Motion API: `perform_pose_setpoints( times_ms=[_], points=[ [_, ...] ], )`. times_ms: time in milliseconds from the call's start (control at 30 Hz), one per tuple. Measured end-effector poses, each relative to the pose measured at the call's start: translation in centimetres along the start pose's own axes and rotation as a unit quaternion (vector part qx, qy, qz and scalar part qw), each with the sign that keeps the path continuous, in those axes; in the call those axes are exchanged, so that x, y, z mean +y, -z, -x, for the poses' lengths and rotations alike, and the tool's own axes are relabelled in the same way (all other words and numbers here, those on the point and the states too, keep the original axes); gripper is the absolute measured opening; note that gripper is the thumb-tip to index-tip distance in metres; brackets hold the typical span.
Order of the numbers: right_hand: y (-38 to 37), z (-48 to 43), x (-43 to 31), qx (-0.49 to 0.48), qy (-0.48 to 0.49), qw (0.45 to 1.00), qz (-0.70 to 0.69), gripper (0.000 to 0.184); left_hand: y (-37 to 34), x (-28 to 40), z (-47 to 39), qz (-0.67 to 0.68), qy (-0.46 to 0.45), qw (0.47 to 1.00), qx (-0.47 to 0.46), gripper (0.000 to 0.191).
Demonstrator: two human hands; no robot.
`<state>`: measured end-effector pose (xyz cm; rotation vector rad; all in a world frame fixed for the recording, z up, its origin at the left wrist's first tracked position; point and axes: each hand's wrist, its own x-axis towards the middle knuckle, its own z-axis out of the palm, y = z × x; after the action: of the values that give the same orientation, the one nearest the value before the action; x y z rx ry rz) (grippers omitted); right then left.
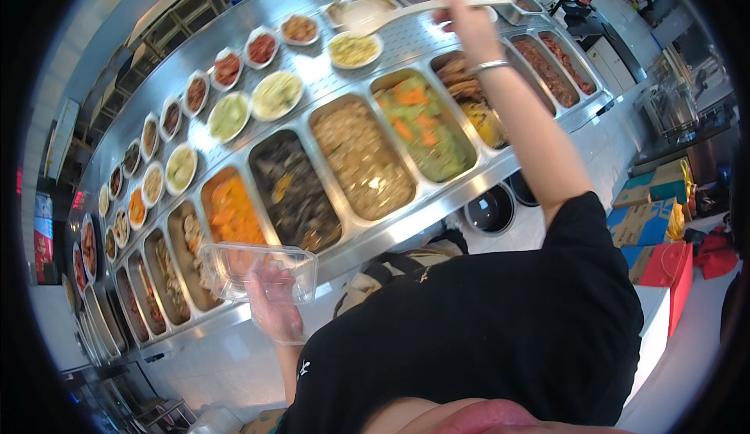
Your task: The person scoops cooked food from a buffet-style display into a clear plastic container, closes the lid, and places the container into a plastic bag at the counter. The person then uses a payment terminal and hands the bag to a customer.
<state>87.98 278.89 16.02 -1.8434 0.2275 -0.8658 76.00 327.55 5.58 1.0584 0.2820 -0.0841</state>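
Observation:
My right hand [471, 29], with a bangle on its wrist, grips the handle of a long white serving spoon [404, 11]. The spoon's blurred head hangs over the back of the steel counter, just above a white dish of pale yellow food [355, 50]. Lower down, my left hand [272, 299] wears a clear plastic glove and holds a clear plastic food container [296, 270]. Nothing shows inside the container. Behind it are a pan of orange food [234, 205] and a pan of dark, fungus-like food [293, 188].
Steel pans line the counter's near side, among them a pan of brown chopped food [363, 158] and a pan of green and orange vegetables [425, 123]. Small white dishes [277, 95] stand behind. A black pot [491, 208] and cardboard boxes [641, 220] sit below right.

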Motion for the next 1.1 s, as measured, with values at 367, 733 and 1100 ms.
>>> perform_pose_setpoints(
  times_ms=[367,733,1100],
  points=[
    [36.9,-20.5,22.5,0.059,0.159,0.896,0.411,0.024,-29.2,-12.6,-1.5,0.015,0.148,0.988,-0.045,0.043],
    [38.2,-28.7,32.6,-0.069,0.182,0.824,0.531,0.025,-42.3,-18.1,-6.7,0.017,0.221,0.970,-0.104,0.050],
    [42.4,-31.5,35.3,-0.244,0.112,0.918,0.292,0.028,-52.8,-23.4,-9.0,-0.051,0.242,0.960,-0.133,0.051]
  ],
)
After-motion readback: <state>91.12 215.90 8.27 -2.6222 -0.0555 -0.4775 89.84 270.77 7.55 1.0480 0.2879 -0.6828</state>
